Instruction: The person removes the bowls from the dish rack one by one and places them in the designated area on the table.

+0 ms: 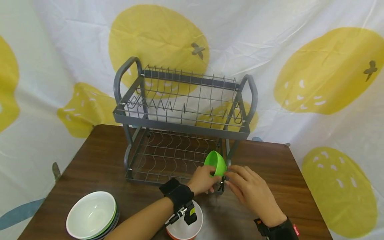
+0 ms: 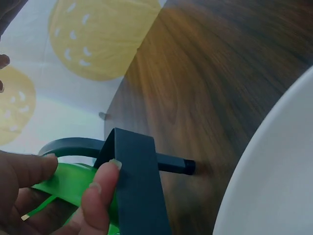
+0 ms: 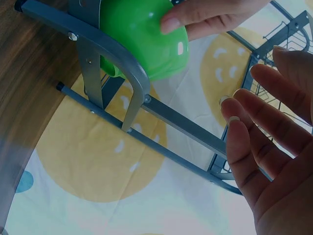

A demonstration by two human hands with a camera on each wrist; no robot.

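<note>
A bright green cup [image 1: 220, 165] is tilted on its side at the right front corner of the dish rack's lower tier [image 1: 174, 156]. My left hand [image 1: 202, 180] pinches it, thumb on one side and fingers on the other. Seen from the left wrist, the green cup [image 2: 68, 183] lies against the rack's dark grey frame [image 2: 139, 181]. Just right of the cup, my right hand [image 1: 252, 190] holds nothing, its fingers loosely bent. The right wrist view shows those fingers [image 3: 259, 132] apart from the cup [image 3: 146, 39], with the rack's side leg between.
The two-tier grey rack has a wire upper tier [image 1: 180, 110] with upright dividers. A stack of bowls [image 1: 90, 215] stands at the table's left front. Below my left wrist sits a white bowl [image 1: 196, 225] with an orange outside. Behind the wooden table [image 1: 267, 163] hangs a patterned cloth [image 1: 246, 40].
</note>
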